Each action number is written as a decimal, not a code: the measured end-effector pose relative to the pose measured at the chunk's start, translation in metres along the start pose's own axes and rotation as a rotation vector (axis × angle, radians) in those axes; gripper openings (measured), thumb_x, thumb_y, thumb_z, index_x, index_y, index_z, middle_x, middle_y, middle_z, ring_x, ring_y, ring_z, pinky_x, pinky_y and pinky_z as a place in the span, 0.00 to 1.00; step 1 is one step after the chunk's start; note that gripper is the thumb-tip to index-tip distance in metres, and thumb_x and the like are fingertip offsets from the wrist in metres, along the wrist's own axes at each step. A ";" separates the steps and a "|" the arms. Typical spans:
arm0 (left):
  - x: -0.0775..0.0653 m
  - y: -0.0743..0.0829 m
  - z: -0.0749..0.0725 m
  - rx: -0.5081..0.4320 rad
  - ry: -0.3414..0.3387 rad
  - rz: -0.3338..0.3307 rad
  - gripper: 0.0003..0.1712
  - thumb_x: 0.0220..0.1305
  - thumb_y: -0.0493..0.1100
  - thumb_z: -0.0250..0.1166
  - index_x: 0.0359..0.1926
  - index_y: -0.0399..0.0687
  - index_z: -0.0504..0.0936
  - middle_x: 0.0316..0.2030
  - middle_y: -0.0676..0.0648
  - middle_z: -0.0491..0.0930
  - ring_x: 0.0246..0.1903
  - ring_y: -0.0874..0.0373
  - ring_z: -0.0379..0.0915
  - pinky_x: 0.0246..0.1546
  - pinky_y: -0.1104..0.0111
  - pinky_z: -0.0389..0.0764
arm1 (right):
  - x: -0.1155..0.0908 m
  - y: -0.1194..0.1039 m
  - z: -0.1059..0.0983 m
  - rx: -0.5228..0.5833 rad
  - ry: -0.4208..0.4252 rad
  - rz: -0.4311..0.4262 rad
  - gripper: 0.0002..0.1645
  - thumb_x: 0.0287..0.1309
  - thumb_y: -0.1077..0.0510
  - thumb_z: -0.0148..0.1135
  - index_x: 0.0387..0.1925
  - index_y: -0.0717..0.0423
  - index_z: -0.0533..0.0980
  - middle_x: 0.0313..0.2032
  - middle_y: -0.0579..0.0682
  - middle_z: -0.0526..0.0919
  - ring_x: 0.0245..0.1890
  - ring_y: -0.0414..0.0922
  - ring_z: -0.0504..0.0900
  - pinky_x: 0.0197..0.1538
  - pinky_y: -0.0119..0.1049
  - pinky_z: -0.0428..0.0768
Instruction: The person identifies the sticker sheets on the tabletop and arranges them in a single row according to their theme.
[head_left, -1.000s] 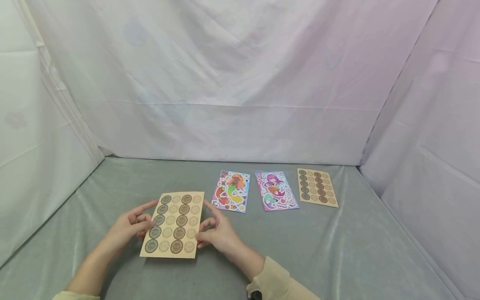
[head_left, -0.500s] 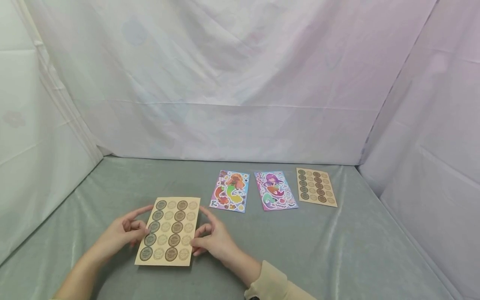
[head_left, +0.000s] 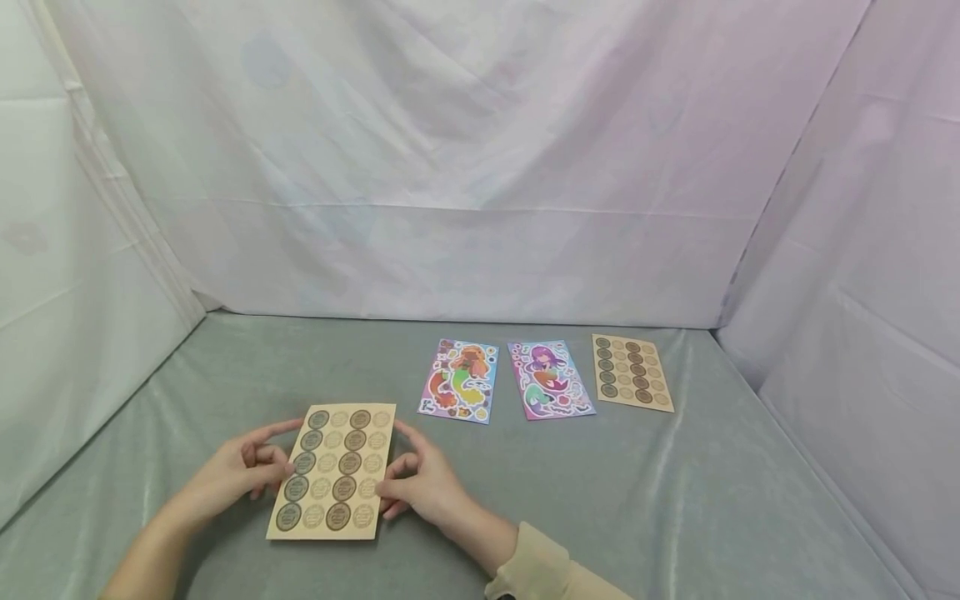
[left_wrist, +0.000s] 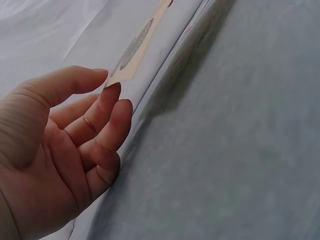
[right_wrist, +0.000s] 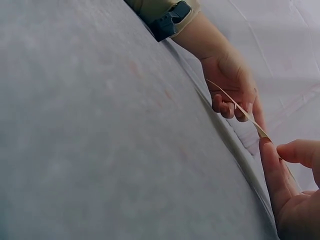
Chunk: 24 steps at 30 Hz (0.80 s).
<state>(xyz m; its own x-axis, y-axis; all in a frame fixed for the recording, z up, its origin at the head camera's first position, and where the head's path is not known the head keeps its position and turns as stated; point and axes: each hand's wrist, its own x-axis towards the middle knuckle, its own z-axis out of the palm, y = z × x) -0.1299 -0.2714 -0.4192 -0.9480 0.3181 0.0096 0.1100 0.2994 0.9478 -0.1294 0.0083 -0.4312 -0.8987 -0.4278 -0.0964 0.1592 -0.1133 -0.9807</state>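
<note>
L hand (head_left: 240, 468) pinches L edge of tan round-seal sticker sheet (head_left: 330, 477), thumb on face, index straightened twd sheet's far L corner. R hand (head_left: 426, 482) pinches R edge likewise, thumb on top, index reaching twd far R corner. Both grips narrow, just paper btwn thumb & fingers. Sheet's held off the grey worktop (head_left: 562, 500), a bit bowed in R wrist view, shadow below in L wrist view; it's L of centre, twd worktop's near edge. Face up, 4 cols x 5 rows: dk grey-green, pale, brown, pale. Beige sleeve (head_left: 551, 567) on R arm; dk wrist device (right_wrist: 172, 20) at L cuff. Nr worktop's back edge, R of centre: orange-haired mermaid sheet (head_left: 459, 392), then purple-haired mermaid sheet (head_left: 551, 383), apart. 2nd tan seal sheet (head_left: 633, 373) lies nr back R corner. White curtain (head_left: 480, 167) rises behind back edge.
</note>
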 end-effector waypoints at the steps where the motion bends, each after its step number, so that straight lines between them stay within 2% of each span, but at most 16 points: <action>1: 0.000 0.000 0.000 0.002 -0.003 0.002 0.38 0.60 0.31 0.63 0.67 0.25 0.56 0.27 0.43 0.81 0.18 0.61 0.70 0.15 0.69 0.72 | 0.000 0.000 0.000 -0.007 -0.002 0.006 0.52 0.47 0.77 0.64 0.72 0.53 0.54 0.24 0.51 0.80 0.18 0.44 0.80 0.23 0.40 0.83; 7: -0.001 0.000 -0.002 0.042 -0.014 0.001 0.37 0.61 0.33 0.63 0.66 0.22 0.57 0.31 0.42 0.81 0.20 0.58 0.73 0.16 0.68 0.73 | -0.002 -0.001 0.003 -0.019 -0.015 0.028 0.51 0.48 0.77 0.64 0.72 0.57 0.52 0.24 0.52 0.81 0.18 0.43 0.80 0.23 0.40 0.82; 14: -0.002 0.000 -0.003 0.106 -0.008 -0.006 0.34 0.60 0.34 0.64 0.63 0.20 0.61 0.29 0.45 0.79 0.18 0.60 0.69 0.16 0.68 0.73 | -0.002 -0.002 0.009 -0.094 -0.019 0.077 0.53 0.49 0.77 0.64 0.72 0.57 0.51 0.25 0.53 0.82 0.20 0.47 0.82 0.23 0.40 0.83; 19: -0.002 0.001 -0.005 0.145 -0.002 -0.045 0.36 0.60 0.36 0.66 0.63 0.20 0.62 0.28 0.44 0.78 0.19 0.60 0.70 0.16 0.67 0.74 | -0.001 -0.001 0.013 -0.102 -0.014 0.084 0.54 0.48 0.77 0.64 0.73 0.57 0.50 0.25 0.53 0.81 0.20 0.50 0.83 0.22 0.41 0.82; 24: -0.002 0.001 -0.007 0.151 -0.018 -0.086 0.37 0.59 0.37 0.66 0.63 0.20 0.61 0.28 0.43 0.78 0.20 0.59 0.71 0.17 0.66 0.75 | 0.001 0.002 0.016 -0.104 -0.015 0.098 0.54 0.48 0.77 0.65 0.73 0.58 0.50 0.24 0.53 0.81 0.19 0.49 0.83 0.21 0.40 0.82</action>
<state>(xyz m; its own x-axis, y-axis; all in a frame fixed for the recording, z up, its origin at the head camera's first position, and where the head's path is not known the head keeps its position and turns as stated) -0.1298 -0.2777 -0.4157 -0.9505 0.3010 -0.0769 0.0733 0.4579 0.8860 -0.1233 -0.0062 -0.4306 -0.8747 -0.4456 -0.1906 0.2015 0.0232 -0.9792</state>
